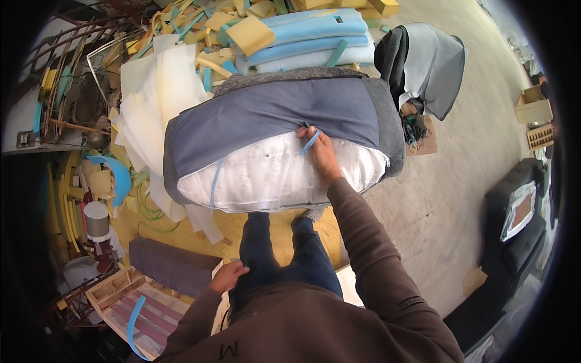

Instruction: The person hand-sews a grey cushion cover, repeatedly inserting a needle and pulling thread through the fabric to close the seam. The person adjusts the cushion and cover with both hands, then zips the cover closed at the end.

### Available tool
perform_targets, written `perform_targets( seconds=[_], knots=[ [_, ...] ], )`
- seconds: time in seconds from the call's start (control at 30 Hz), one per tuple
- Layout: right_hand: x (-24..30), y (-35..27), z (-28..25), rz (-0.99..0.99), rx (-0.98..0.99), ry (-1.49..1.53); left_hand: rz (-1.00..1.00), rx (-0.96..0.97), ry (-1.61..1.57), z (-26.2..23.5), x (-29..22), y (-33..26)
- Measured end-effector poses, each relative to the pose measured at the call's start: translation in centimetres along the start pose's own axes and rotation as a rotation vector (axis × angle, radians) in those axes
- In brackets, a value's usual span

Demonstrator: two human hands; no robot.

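Note:
A large cushion fills the middle, its dark grey-blue fabric cover (272,109) drawn over the back and sides. The white padded filling (254,175) shows through the long opening at the front. My right hand (322,154) pinches the cover's edge near the middle of that opening, and the fabric puckers at the fingertips. A narrow blue strip (310,143) lies against those fingers; a second blue strip (215,184) hangs over the filling farther left. Down beside my left thigh, my left hand (227,276) has loosely curled fingers with nothing visible in them.
Foam offcuts (251,35) and stacked blue foam sheets (308,42) lie behind the cushion. White sheet wadding (157,91) hangs at its left. Grey covers (430,66) stand at the back right. A wooden frame (130,302) sits low left, a black sofa piece (508,236) right.

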State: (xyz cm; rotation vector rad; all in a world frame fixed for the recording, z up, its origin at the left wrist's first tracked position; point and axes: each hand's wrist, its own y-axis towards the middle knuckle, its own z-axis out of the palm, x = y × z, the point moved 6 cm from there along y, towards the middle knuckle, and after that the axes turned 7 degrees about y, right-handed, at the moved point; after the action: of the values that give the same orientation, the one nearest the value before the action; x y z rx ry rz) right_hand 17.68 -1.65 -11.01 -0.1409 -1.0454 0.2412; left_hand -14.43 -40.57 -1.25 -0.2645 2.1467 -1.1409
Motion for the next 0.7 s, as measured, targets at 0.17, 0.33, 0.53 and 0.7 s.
perform_targets(
  seconds=[0.17,0.33,0.53,0.7],
  knots=[
    [-2.0,1.0,-0.7,0.059,-0.047,-0.039,-0.062,-0.003,0.089,-0.1,-0.8,-6.9],
    [-3.0,0.9,-1.2,0.051,-0.079,-0.139,-0.239,-0.408,-0.494,-9.2,6.8,-6.6],
    [-1.6,-1.1,0.4,-0.301,-0.082,-0.789,-0.266,-0.749,-0.941,-20.2,11.4,-3.4],
    [-2.0,-1.7,0.5,-0.446,-0.053,-0.910,-0.122,-0.105,-1.042,-15.4,4.2,-1.5]
  ],
)
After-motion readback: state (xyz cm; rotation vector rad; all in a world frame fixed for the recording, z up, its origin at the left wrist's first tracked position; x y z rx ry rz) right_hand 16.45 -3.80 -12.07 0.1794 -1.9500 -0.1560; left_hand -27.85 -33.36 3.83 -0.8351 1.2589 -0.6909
